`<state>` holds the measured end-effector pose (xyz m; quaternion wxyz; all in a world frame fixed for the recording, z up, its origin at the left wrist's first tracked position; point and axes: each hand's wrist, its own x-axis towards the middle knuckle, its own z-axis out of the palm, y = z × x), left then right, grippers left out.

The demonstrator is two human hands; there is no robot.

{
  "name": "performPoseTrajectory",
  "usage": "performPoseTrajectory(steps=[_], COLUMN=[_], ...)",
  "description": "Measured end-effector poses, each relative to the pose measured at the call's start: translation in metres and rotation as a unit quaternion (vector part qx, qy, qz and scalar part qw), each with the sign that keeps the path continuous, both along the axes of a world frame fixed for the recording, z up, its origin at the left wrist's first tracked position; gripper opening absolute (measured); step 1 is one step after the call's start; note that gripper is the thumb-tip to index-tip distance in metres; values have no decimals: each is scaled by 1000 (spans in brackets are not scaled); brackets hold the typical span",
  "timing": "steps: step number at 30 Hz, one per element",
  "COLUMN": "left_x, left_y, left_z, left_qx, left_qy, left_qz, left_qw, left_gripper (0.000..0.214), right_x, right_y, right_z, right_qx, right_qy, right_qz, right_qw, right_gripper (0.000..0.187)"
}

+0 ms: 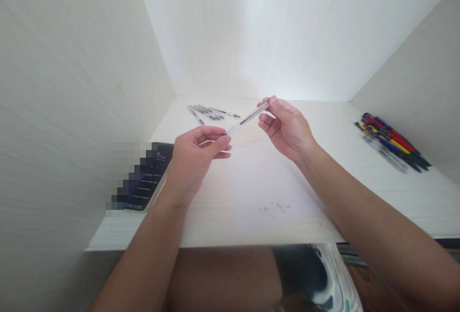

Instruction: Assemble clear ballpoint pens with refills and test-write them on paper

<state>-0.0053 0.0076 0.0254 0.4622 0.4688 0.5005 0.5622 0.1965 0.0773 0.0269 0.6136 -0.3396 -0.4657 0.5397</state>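
The left hand (192, 154) pinches the lower end of a slim, clear plastic pen (247, 119) — the right hand (290, 126) grasps its upper end between thumb and fingers. The pen slants above a pale wood-grain desktop (334, 125); clear, dark-detailed pens (206, 110) lie beyond — red, yellow, blue and black pens (390, 138) far right.

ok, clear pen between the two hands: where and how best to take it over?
Likely best: pinch the clear pen at mid-length, coming from above. The left hand has its lower end and the right hand its upper end, leaving the stretch between bare. It's thin, straight and tilted up toward the right hand, so close across its length.
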Motion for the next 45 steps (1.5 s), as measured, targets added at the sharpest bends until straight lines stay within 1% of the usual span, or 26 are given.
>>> performPoseTrajectory(steps=[6, 12, 17, 20, 22, 25, 28, 33, 38, 42, 45], left_x=[3, 5, 9, 11, 10, 5, 0, 0, 3, 3, 4], left_y=[-1, 0, -2, -1, 1, 3, 3, 1, 1, 0, 1], left_z=[-1, -3, -4, -5, -4, -3, -1, 1, -2, -1, -1], left_qx=[58, 84, 110, 121, 126, 132, 128, 129, 171, 124, 119], left_qy=[49, 81, 52, 20, -5, -59, -93, -60, -73, -50, -39], left_qz=[44, 67, 67, 83, 100, 107, 110, 130, 112, 83, 80], left_qw=[996, 991, 990, 989, 987, 984, 981, 981, 976, 988, 989], left_gripper=[15, 14, 16, 20, 20, 24, 31, 42, 41, 47, 45], right_x=[1, 0, -2, -4, -6, -9, -11, -8, -7, -9, -9], right_y=[0, -1, -2, -2, -3, -7, -10, -10, -13, -17, -18], right_z=[-1, -2, -2, -3, -4, -6, -7, -10, -11, -9, -8], right_qx=[16, 18, 14, 4, -11, -38, -35, 5, 41, 59, 70], right_qy=[-23, -16, -34, -41, -29, 2, 0, -101, -219, -262, -280], right_qz=[4, -4, -25, -18, 2, 50, 104, 163, 236, 280, 297], right_qw=[1000, 1000, 999, 999, 1000, 998, 994, 981, 946, 922, 910], right_gripper=[41, 40, 41, 44, 45, 44, 40, 33, 29, 27, 29])
